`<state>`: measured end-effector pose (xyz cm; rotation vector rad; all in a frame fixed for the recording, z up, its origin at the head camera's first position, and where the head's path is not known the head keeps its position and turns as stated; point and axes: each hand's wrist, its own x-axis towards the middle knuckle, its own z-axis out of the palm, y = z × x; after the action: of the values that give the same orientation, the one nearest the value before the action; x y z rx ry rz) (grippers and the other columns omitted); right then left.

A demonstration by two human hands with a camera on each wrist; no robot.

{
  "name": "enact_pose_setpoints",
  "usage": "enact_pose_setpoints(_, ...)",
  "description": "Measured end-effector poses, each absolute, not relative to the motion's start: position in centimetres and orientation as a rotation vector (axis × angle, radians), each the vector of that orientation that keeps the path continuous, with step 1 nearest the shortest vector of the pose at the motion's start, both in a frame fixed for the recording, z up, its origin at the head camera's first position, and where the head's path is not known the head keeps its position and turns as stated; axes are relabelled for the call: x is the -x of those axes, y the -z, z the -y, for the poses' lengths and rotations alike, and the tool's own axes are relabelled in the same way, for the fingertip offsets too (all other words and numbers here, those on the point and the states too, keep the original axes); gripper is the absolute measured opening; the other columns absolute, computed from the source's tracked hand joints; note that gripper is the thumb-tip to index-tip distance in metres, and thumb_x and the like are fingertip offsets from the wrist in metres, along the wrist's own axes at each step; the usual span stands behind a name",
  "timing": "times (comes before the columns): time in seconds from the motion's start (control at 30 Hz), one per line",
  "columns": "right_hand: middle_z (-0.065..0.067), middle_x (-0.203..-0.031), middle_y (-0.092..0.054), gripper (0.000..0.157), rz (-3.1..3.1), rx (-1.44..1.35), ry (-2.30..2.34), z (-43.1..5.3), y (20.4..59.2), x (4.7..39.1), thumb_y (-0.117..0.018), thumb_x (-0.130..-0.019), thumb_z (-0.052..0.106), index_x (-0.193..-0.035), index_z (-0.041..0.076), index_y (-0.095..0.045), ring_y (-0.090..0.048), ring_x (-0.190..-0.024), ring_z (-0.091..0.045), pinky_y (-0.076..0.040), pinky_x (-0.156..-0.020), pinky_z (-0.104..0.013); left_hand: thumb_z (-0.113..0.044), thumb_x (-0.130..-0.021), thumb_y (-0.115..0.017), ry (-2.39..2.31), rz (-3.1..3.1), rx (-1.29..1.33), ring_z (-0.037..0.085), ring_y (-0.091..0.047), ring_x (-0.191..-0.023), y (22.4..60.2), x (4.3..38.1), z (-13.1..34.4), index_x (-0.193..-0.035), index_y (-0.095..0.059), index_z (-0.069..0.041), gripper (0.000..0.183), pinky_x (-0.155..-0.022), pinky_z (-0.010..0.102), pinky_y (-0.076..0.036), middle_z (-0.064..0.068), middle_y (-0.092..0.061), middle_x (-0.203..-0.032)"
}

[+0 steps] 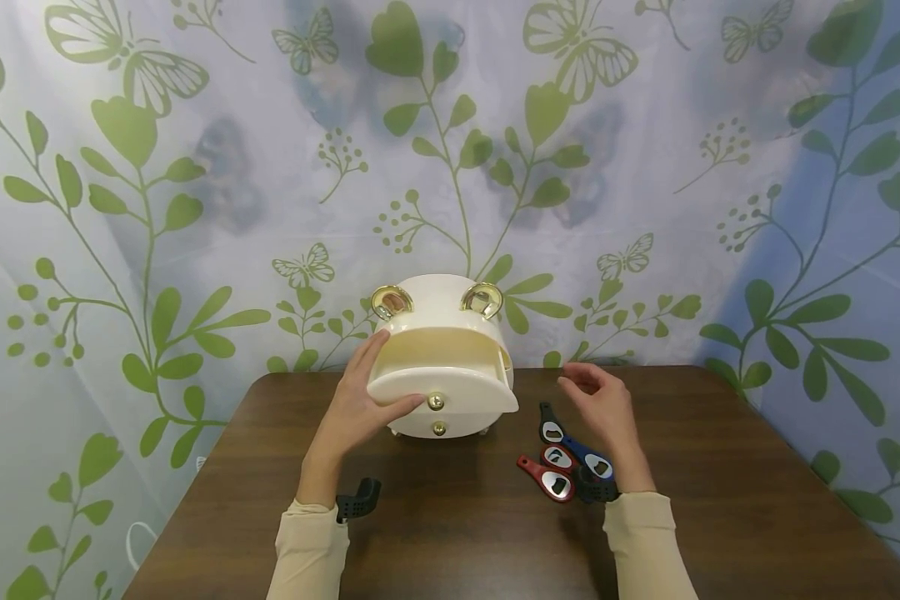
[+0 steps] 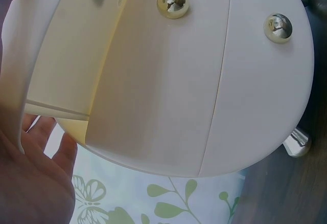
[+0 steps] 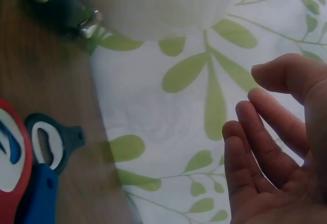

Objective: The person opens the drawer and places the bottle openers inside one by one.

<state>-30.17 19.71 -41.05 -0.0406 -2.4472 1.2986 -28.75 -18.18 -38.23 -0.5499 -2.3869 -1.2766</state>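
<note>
A cream-coloured, rounded little drawer cabinet [image 1: 442, 296] with gold ear-like ornaments stands on the table, its upper drawer [image 1: 450, 382] pulled out. No contents show in the visible part of that drawer. My left hand [image 1: 351, 406] rests against the cabinet's left side, the thumb reaching across the drawer front towards the gold upper knob [image 2: 172, 3]. In the left wrist view, fingers [image 2: 65, 155] pass beside the cabinet's edge. My right hand [image 1: 603, 407] hovers with bent fingers and nothing in them, above and beside several bottle openers [image 1: 557, 485] in red, blue and black.
The brown wooden table [image 1: 450, 533] ends at the back against a curtain [image 1: 450, 208] printed with green leaves and butterflies. The closed lower drawer has its own gold knob [image 2: 278, 28]. Short shiny feet [image 2: 297, 143] carry the cabinet. A dark wrist device [image 1: 358, 500] sits at the left wrist.
</note>
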Motion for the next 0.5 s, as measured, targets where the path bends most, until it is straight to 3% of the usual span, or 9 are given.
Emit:
enact_pose_setpoints(0.23, -0.019, -0.119, -0.074, 0.035, 2.469, 0.051, -1.246, -19.7, 42.4, 30.9, -0.073, -0.098, 0.025, -0.126, 0.005, -0.071, -0.07, -0.11, -0.034, -0.053, -0.096, -0.049, -0.045, -0.076, -0.091, 1.285, 2.391, 0.547, 0.027, -0.032, -0.152, 38.2, 28.8, 18.2, -0.163, -0.031, -0.032, 0.107, -0.118, 0.06, -0.032, -0.002, -0.028, -0.168)
enact_pose_setpoints(0.5, -0.021, -0.125, -0.071, 0.041, 2.544, 0.072, -1.204, -19.7, 44.4, 31.6, -0.071, -0.097, 0.025, -0.131, 0.002, -0.067, -0.068, -0.114, -0.038, -0.051, -0.1, -0.053, -0.045, -0.076, -0.091, 1.29, 2.396, 0.542, 0.026, -0.03, -0.153, 38.2, 28.8, 18.2, -0.163, -0.03, -0.032, 0.107, -0.118, 0.061, -0.032, -0.003, -0.027, -0.168)
